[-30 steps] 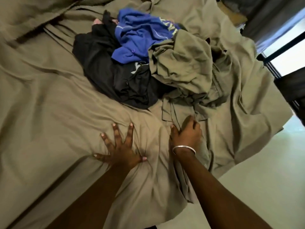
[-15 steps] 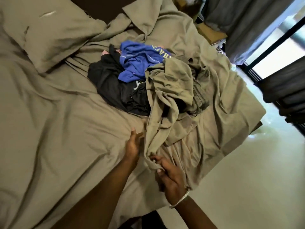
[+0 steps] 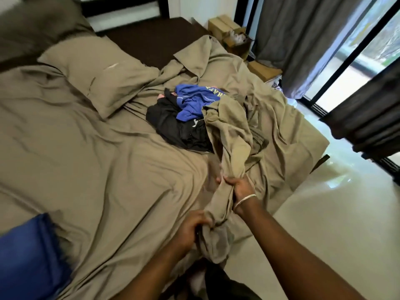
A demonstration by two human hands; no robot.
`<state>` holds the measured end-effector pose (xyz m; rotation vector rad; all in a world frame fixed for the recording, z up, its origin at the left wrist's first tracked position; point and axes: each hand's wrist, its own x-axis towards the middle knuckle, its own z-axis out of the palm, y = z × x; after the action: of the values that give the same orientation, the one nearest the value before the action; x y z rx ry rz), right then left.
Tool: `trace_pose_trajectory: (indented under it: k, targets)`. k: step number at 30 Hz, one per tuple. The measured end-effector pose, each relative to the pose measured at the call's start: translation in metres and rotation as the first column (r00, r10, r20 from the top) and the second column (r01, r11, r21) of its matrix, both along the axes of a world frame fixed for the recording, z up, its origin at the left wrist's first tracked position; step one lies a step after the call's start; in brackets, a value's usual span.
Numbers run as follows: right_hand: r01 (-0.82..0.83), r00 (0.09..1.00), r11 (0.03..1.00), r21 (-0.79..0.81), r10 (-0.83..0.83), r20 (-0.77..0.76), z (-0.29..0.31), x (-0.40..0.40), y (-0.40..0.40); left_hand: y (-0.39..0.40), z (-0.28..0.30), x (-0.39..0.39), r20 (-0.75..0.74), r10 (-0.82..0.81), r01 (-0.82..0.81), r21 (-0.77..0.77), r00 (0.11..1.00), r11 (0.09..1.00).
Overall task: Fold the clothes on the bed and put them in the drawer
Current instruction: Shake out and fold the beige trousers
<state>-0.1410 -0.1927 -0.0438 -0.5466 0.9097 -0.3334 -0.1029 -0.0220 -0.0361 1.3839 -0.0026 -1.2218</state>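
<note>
An olive-khaki garment trails from the clothes pile toward the bed's near edge. My right hand, with a silver bangle on the wrist, grips it partway along. My left hand is closed on its bunched lower end, which hangs over the edge. Behind it a blue top with yellow letters lies on a black garment. The bed is covered with a rumpled khaki sheet. No drawer is in view.
A khaki pillow lies at the head of the bed. Cardboard boxes stand beyond the far corner. Grey curtains and a glass door are on the right, with pale floor beside the bed. Blue fabric shows at lower left.
My hands left the sheet and took hold of the khaki garment, drawing it from the pile toward the near edge. The view has pulled back and up.
</note>
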Motion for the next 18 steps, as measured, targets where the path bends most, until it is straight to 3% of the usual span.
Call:
trace_pose_trajectory:
  k: [2, 3, 4, 7, 9, 10, 12, 14, 15, 16, 18]
  targets:
    - [-0.046, 0.999, 0.985, -0.164, 0.047, 0.001, 0.022, 0.0, 0.02, 0.011, 0.005, 0.007, -0.328, 0.286, -0.314, -0.034, 0.9, 0.949]
    - [-0.099, 0.994, 0.963, -0.25, 0.109, 0.027, 0.034, -0.005, 0.031, 0.013, 0.007, 0.012, -0.421, 0.316, -0.368, -0.045, 0.85, 0.929]
    - [-0.148, 0.984, 0.92, -0.363, 0.172, 0.036, 0.04, -0.009, 0.041, 0.013, 0.011, 0.018, -0.428, 0.327, -0.386, -0.057, 0.843, 0.921]
    - [-0.357, 0.91, 0.672, -0.649, 0.406, -0.081, 0.059, -0.035, 0.071, 0.011, 0.031, 0.032, -0.457, 0.3, -0.403, -0.143, 0.837, 0.904]
    - [-0.483, 0.803, 0.555, -0.677, 0.589, -0.09, 0.063, -0.05, 0.082, 0.005, 0.048, 0.039, -0.46, 0.282, -0.402, -0.185, 0.842, 0.897]
    - [-0.515, 0.758, 0.548, -0.659, 0.65, -0.052, 0.063, -0.057, 0.085, -0.002, 0.056, 0.04, -0.381, 0.248, -0.336, -0.186, 0.891, 0.923]
    - [-0.527, 0.769, 0.677, -0.514, 0.637, 0.051, 0.053, -0.074, 0.083, -0.016, 0.068, 0.038, -0.131, 0.121, -0.134, -0.096, 0.984, 0.986]
    - [-0.351, 0.919, 0.917, -0.191, 0.376, 0.116, 0.047, -0.089, 0.073, -0.028, 0.073, 0.026, 0.087, 0.071, -0.072, 0.01, 0.994, 0.997]
    - [-0.215, 0.972, 0.975, -0.048, 0.218, 0.084, 0.042, -0.096, 0.065, -0.034, 0.076, 0.018, 0.159, 0.037, -0.042, 0.034, 0.987, 0.999]
    - [-0.086, 0.996, 0.996, 0.031, 0.085, 0.019, 0.036, -0.103, 0.056, -0.036, 0.085, 0.005, 0.198, 0.004, -0.013, 0.046, 0.98, 0.999]
    - [-0.001, 0.99, 0.999, 0.048, 0.008, -0.138, 0.029, -0.111, 0.034, -0.037, 0.097, -0.018, 0.229, -0.094, 0.092, 0.02, 0.969, 0.996]
